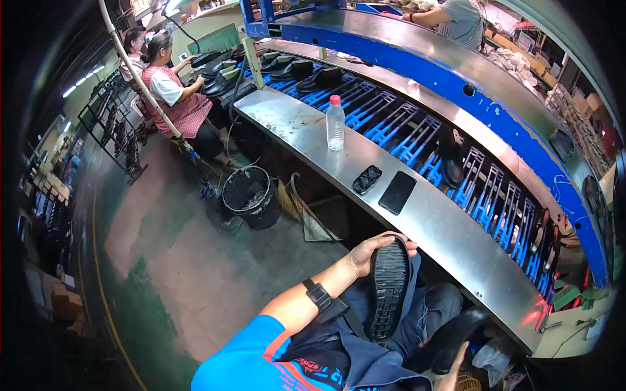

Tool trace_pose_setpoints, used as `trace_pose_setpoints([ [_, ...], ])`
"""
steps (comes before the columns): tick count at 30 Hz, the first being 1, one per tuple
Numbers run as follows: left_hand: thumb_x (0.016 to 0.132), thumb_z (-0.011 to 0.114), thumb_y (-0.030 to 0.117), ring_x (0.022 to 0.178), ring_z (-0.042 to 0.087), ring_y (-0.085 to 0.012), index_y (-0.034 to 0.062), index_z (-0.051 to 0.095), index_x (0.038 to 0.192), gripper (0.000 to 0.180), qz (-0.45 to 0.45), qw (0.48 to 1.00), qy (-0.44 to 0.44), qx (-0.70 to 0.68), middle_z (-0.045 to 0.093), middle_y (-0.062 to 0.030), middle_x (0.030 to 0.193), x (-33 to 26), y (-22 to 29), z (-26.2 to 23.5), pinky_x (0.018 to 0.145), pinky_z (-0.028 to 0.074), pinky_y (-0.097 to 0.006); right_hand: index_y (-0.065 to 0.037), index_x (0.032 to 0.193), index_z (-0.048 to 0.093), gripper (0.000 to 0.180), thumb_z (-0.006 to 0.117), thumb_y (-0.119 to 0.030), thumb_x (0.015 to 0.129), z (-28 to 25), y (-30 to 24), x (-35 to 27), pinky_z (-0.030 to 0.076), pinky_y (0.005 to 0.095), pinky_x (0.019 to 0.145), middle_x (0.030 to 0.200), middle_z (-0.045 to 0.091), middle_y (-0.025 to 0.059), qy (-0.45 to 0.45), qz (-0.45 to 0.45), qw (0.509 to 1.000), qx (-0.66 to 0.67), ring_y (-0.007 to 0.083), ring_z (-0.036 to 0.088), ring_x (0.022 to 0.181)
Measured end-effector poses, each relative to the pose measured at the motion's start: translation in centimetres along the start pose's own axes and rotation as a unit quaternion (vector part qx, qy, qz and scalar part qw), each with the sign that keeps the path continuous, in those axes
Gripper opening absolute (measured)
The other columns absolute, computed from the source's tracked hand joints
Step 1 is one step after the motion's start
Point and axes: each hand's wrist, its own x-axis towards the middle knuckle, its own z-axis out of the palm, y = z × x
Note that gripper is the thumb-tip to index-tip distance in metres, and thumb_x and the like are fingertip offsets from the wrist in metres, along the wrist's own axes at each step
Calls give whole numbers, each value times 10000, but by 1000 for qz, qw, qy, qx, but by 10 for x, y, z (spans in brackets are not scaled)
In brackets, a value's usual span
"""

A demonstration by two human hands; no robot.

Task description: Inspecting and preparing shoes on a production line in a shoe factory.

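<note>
Lower centre of the frame: the left hand (366, 254) is wrapped over the toe end of a black ridged rubber shoe sole (389, 288), tread facing up, resting on the lap. Just right of it, a black shoe (454, 337) sits low near the bottom edge, partly in shadow. The right hand (451, 373) is mostly cut off there, only fingertips showing under the shoe, so can't tell how it's gripping. Above them on the steel bench (456, 241) lies a dark flat phone (397, 192).
</note>
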Motion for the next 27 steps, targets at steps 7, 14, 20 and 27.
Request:
trace_pose_setpoints([
  [7, 1034, 255, 604, 1267, 556, -369, -28, 464, 1408, 763, -51, 994, -7, 95, 600, -237, 1303, 5, -5, 60, 1054, 478, -480, 31, 1334, 514, 965, 392, -806, 869, -43, 41, -37, 542, 535, 890, 1095, 647, 278, 159, 121, 973, 117, 441, 656, 979],
  [14, 1037, 202, 584, 1183, 601, -405, -58, 550, 1304, 777, -47, 991, -92, 84, 629, -264, 1227, 12, -11, 114, 1032, 488, -511, 57, 1476, 335, 807, 605, -472, 930, -10, -10, -18, 442, 536, 1079, 1381, 532, 251, -55, 75, 986, 140, 386, 564, 1249],
  [20, 1024, 190, 556, 1247, 551, -399, -78, 556, 1269, 772, 17, 925, -150, 349, 608, -257, 1245, 13, -32, 172, 1067, 449, -513, 87, 1375, 481, 895, 505, -681, 915, 39, -29, 10, 426, 337, 1015, 1292, 605, 151, -182, -6, 977, -111, 218, 568, 1176],
  [27, 970, 303, 536, 1202, 582, -411, -112, 602, 1209, 753, 9, 885, -158, 437, 616, -295, 1233, -10, -47, 194, 1056, 440, -502, 82, 1362, 510, 965, 513, -749, 870, 51, -28, -2, 433, 317, 987, 1258, 623, 140, -164, -26, 981, -96, 192, 573, 1149],
])
